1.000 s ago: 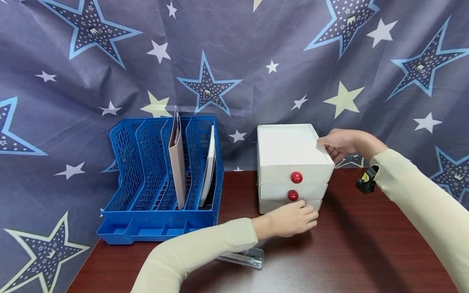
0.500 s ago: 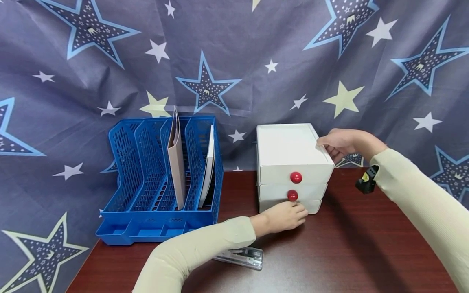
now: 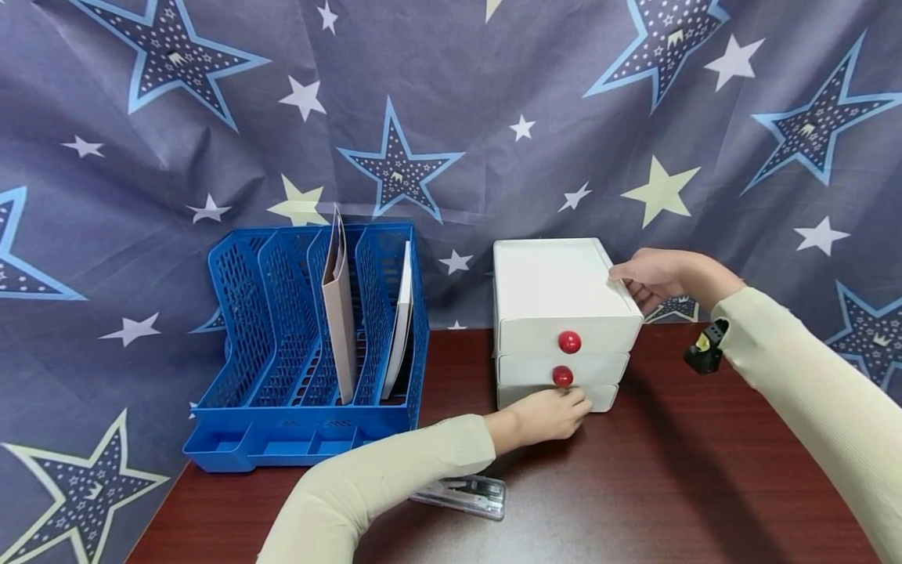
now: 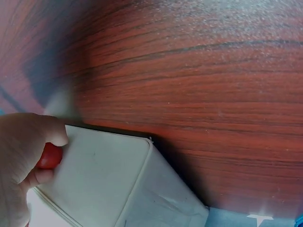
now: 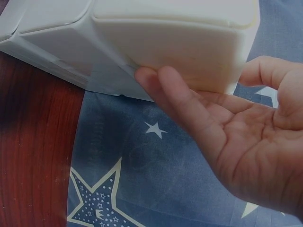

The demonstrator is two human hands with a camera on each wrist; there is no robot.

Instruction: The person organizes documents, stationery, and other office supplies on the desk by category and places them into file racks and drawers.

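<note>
A small white desktop drawer unit (image 3: 553, 274) with three stacked drawers stands against the curtain. My left hand (image 3: 543, 415) is at the bottom drawer (image 3: 604, 398). Between its thumb and fingers, in the left wrist view, it pinches that drawer's red knob (image 4: 49, 156), which the hand hides from the head view. The upper two drawers show their round red knobs, and all the drawers look pushed in. My right hand (image 3: 655, 274) rests on the unit's right side, thumb over the top edge. Seen from the right wrist, its fingers (image 5: 177, 90) lie fairly straight along the side wall.
To the left stands a blue file rack (image 3: 303, 419), holding a pinkish folder (image 3: 341, 329) and a white book or folder (image 3: 399, 337). A clear case (image 3: 468, 496) lies on the red-brown table (image 3: 669, 486), partly under my left sleeve. A starry curtain hangs behind.
My left hand has shifted a little left along the bottom drawer, and its fingers have drawn in around the knob. My right hand has stayed in place.
</note>
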